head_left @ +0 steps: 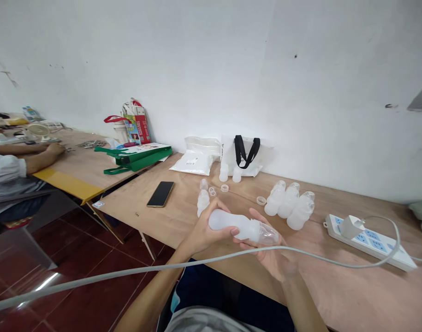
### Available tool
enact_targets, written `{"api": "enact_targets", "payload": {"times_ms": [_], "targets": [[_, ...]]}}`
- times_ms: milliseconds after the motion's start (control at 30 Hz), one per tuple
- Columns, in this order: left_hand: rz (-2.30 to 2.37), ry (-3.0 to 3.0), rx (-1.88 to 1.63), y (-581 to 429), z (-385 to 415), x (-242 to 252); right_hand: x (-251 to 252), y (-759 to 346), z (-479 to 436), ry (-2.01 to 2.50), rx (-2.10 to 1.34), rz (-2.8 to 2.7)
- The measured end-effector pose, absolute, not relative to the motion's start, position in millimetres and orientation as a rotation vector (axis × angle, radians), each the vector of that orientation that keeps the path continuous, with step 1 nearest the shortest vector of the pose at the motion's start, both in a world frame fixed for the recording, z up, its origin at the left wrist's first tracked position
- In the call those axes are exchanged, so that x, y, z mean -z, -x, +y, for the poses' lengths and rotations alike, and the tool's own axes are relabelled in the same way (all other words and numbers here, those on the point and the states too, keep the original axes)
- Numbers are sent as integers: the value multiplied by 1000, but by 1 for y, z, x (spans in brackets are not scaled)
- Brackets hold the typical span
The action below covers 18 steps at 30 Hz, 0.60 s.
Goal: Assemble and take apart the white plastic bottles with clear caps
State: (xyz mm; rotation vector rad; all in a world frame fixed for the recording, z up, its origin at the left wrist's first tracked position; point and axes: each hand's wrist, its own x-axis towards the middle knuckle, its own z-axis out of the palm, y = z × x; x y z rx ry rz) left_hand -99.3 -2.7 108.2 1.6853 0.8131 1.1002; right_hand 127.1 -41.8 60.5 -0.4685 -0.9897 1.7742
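A frosted white baby bottle with a clear dome cap lies nearly level between my hands, above the table's front edge. My left hand is closed around its base end, thumb along the near side. My right hand cradles the neck and cap from beneath, its thumb behind and fingers in front. To the left, another frosted bottle stands partly hidden by my left hand. Near it are a small clear cap, small rings and a collar ring.
Several capped bottles stand to the right beside another ring. Farther right is a power strip; its cable crosses in front of my hands. A phone, white parcel and bag are there. A co-worker's arms are left.
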Motion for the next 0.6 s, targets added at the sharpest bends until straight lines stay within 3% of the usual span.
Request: {"api": "enact_targets", "payload": {"times_ms": [267,600], "targets": [[833,-1750,-1077,104,-2,-112,-55,-126,-41,492,-1711,-1012],[1005,-1779,-1028,88,10,-94,-70,-129,-25,787,-1265,-923]]}}
